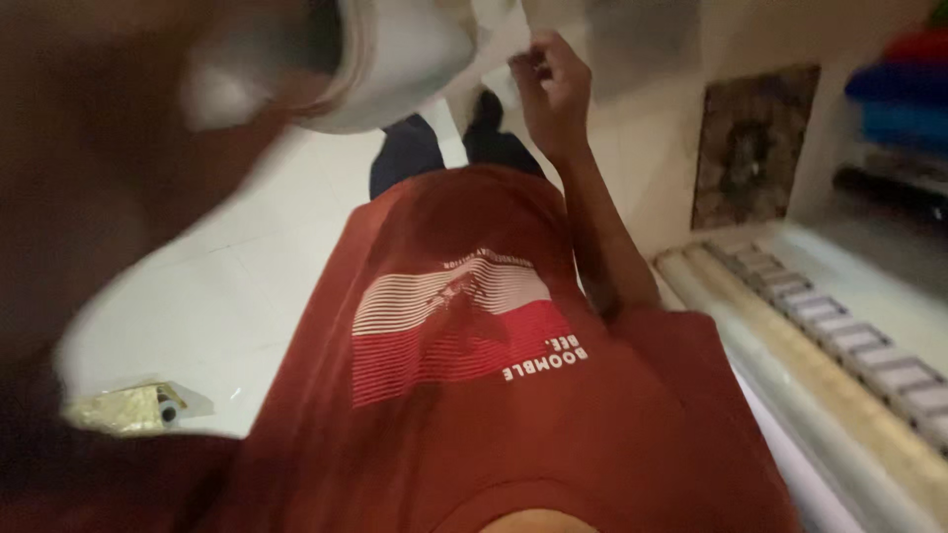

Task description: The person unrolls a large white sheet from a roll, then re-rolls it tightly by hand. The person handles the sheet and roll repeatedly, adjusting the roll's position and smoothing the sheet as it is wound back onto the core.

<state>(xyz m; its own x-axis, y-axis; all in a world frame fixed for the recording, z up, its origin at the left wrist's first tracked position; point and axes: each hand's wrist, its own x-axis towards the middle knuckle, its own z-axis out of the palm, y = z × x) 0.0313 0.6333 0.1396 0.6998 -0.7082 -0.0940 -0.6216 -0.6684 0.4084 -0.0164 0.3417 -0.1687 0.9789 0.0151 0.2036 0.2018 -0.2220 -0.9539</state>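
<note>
right hand: up past the red shirt (513, 395), right hand (553, 84) has its grip pinched shut on a white cloth (415, 59)
left hand: big dark blur at the shirt's left, can't tell its grip
white cloth: bunched above the shirt, over the floor (257, 276)
doing it well: I'd say keep the pinch at the edge so it hangs free
nearby: rolls (820, 395) to the shirt's right

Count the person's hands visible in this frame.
1 clear: the right hand, top centre, fingers closed on white cloth or paper. The left hand may be within the dark blur along the left side; it cannot be made out.
</note>
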